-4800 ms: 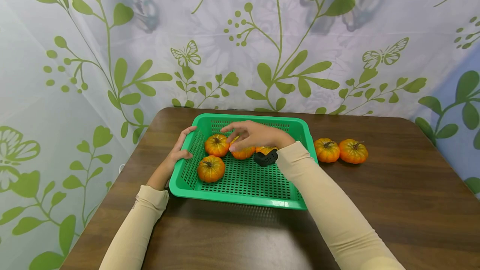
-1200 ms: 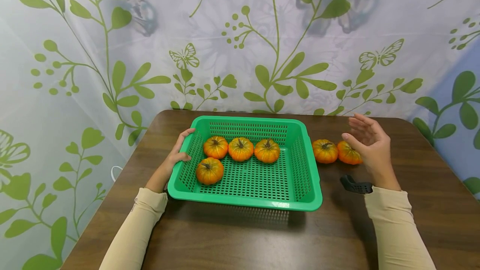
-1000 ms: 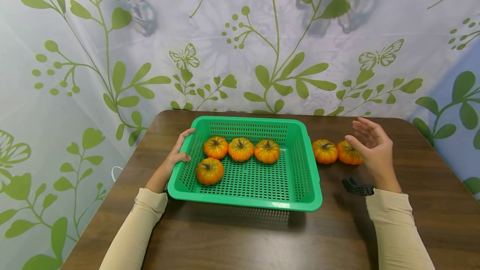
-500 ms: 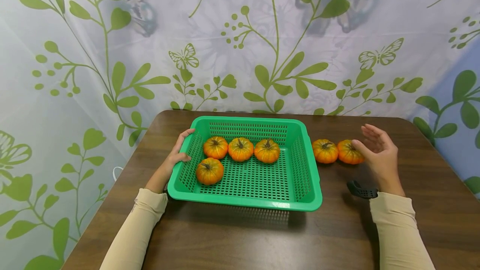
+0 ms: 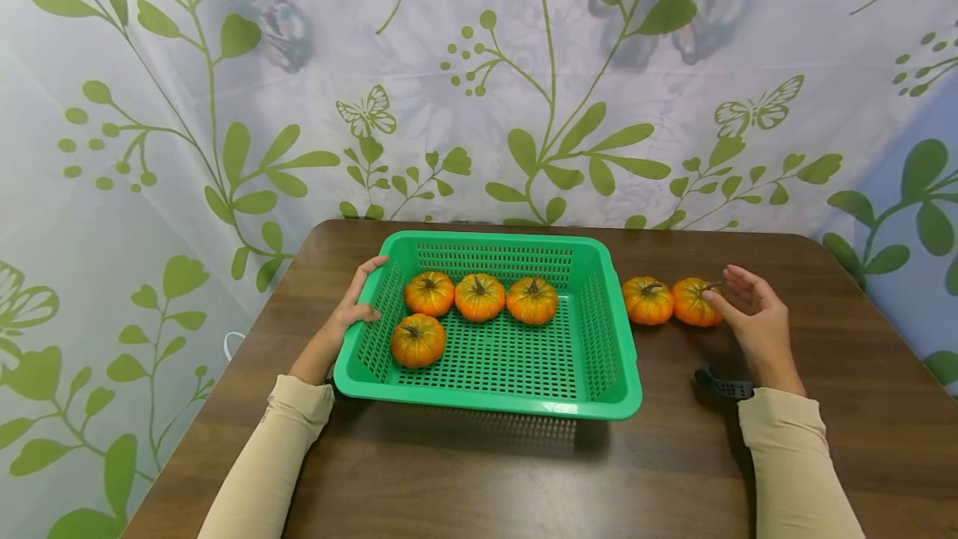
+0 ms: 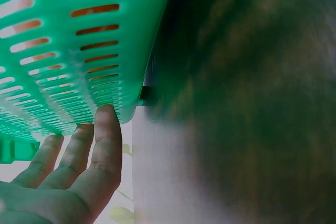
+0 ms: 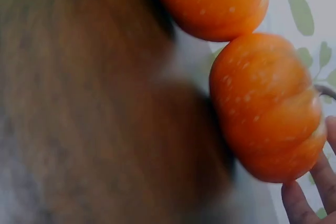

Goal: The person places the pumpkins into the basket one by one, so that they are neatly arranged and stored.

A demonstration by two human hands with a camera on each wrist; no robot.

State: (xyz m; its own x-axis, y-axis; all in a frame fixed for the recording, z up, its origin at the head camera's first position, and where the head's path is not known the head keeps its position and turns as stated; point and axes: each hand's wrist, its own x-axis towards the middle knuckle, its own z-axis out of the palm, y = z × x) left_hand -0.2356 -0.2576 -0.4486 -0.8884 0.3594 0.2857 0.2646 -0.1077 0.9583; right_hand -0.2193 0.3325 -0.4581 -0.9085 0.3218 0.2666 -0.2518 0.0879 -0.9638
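On the left side of the desk (image 5: pixel 479 489), the left hand (image 5: pixel 342 319) is gripping the green basket (image 5: pixel 486 400), its fingers lying against the outer wall and its thumb over the rim. Four pumpkins (image 5: pixel 480 299) are sitting inside. Farther right, an inner pumpkin (image 5: pixel 647 303) is touching an outer pumpkin (image 5: pixel 693 304) — and the right hand (image 5: pixel 762 329) is curving just beside the latter, fingers apart; whether they're touching it, I cannot tell.

6 pumpkins (image 5: pixel 480 299), 1 grn bskt (image 5: pixel 486 404), 1 tbl (image 5: pixel 479 489), 2 hands (image 5: pixel 340 321) (image 5: pixel 765 329)
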